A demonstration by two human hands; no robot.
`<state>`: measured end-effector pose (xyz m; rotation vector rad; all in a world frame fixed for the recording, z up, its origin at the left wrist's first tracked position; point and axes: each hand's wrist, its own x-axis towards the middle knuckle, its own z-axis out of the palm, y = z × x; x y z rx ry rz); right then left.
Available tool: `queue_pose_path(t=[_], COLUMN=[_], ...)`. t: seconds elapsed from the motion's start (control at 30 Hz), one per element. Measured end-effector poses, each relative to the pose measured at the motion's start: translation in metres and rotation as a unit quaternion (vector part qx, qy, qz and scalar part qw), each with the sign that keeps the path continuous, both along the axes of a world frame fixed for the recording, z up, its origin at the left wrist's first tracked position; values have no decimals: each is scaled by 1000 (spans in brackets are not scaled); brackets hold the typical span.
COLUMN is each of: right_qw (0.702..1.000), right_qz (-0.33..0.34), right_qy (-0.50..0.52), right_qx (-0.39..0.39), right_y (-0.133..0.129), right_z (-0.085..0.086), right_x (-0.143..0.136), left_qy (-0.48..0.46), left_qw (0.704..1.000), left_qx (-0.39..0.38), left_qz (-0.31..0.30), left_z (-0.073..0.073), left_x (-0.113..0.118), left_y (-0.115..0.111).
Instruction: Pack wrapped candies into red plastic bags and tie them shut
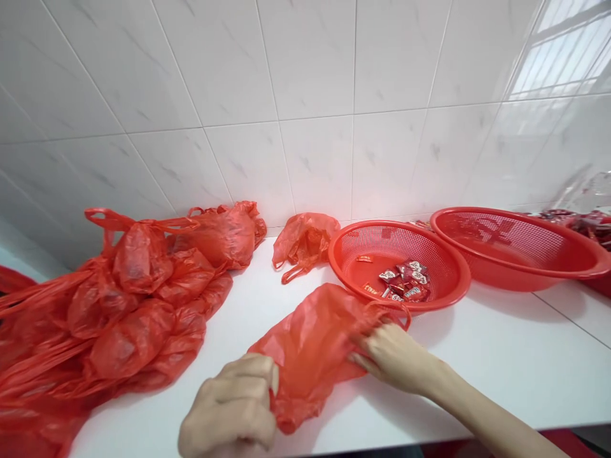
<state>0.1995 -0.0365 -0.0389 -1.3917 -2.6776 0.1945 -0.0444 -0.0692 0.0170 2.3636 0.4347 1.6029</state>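
A thin red plastic bag (317, 337) is stretched out low over the white table, between my two hands. At its lower left end, my left hand (231, 404) is closed with curled fingers on the plastic. My right hand (389, 353) is closed on the other end, beside the handle loops; its fingertips are partly hidden by the plastic and slightly blurred. Just behind the right hand stands a round red basket (344, 254) with several small dark-red wrapped packets (405, 280) and a few orange ones in it.
Several filled, red plastic bags (143, 318) are heaped at the left. A crumpled red bag (305, 242) lies against the tiled wall (315, 159). To the right stands a second red basket (515, 254), with more dark-red packets (592, 229) beyond it. The table's front edge runs below my hands.
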Motion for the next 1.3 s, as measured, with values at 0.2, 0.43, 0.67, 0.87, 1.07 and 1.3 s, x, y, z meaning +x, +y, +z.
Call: queue_pose_path(t=[0.2,0.43,0.67,0.87,1.07,1.3], right_qw=[993,991,977,970,970,974], right_qz=[-87,-40,-99,-123,-116,-98], right_qy=[-65,-126,-190,-200,-201,-180], right_qx=[-53,-24,-23,-57,-68,-94], right_y=[-18,-45,-42,-36,-41,-39], right_z=[22,50,62,61,67,61], right_x=[16,26,7,-7,-1,9], left_qy=[139,380,407,420,523,496], left_qw=[983,904,900,900,831,805], left_qx=[74,10,-32,-18,-70,-167], left_qz=[96,197,154,114,173,280], left_z=[18,20,29,15,-16,-19], left_x=[-22,-27,0,30,38,21], left_y=[22,48,42,40,47,58])
